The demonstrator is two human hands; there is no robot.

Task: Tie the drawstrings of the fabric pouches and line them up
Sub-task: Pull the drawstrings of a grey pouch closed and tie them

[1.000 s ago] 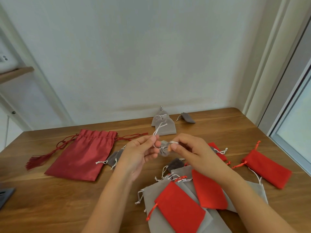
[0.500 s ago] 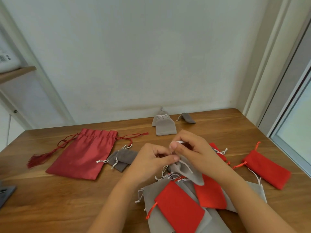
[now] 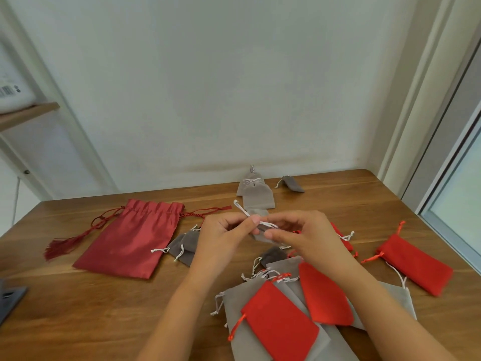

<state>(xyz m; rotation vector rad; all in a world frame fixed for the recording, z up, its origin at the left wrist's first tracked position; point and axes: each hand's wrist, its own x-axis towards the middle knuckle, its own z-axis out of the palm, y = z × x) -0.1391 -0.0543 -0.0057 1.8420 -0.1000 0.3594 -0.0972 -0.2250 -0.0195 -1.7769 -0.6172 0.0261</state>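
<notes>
One crimson pouch (image 3: 130, 241), four small red pouches (image 3: 416, 264), grey pouches (image 3: 259, 199) — count unclear

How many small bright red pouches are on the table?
4. Front pouch and middle pouch lie on the grey pile; right pouch lies alone; far pouch sits partly behind the right hand. More may be hidden.

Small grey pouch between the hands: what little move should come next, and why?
Probably cross the white drawstring into a knot: the left hand pinches it while the right hand holds the small grey pouch; no bow shows on it.
</notes>
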